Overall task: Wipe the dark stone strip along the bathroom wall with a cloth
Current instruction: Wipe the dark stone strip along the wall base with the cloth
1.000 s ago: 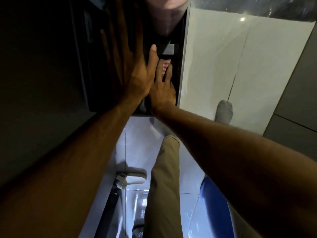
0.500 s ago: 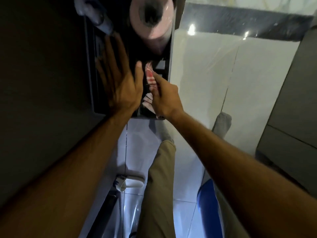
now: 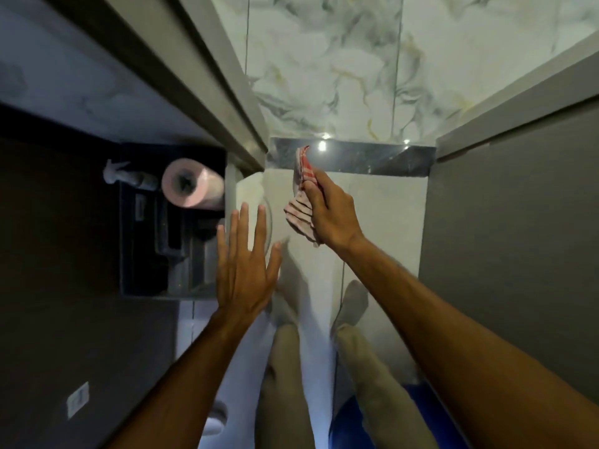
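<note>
The dark stone strip point(image 3: 372, 160) runs across the wall between white tile below and marbled tile above. My right hand point(image 3: 330, 212) grips a red-and-white striped cloth point(image 3: 303, 196), whose top end rests on the left part of the strip. My left hand point(image 3: 244, 270) is open, fingers spread, held flat near the white wall corner below and left of the cloth, holding nothing.
A dark recessed niche point(image 3: 142, 222) at left holds a pink toilet roll point(image 3: 191, 186) and a small white spray bottle point(image 3: 120, 176). A grey frame point(image 3: 207, 92) slants above it. A grey panel point(image 3: 518, 238) stands at right. Reflected trouser legs show low on the tile.
The view has swung up and right from the niche to the wall. My right hand has lifted the cloth out of the niche up to the strip. My left hand has left the niche.
</note>
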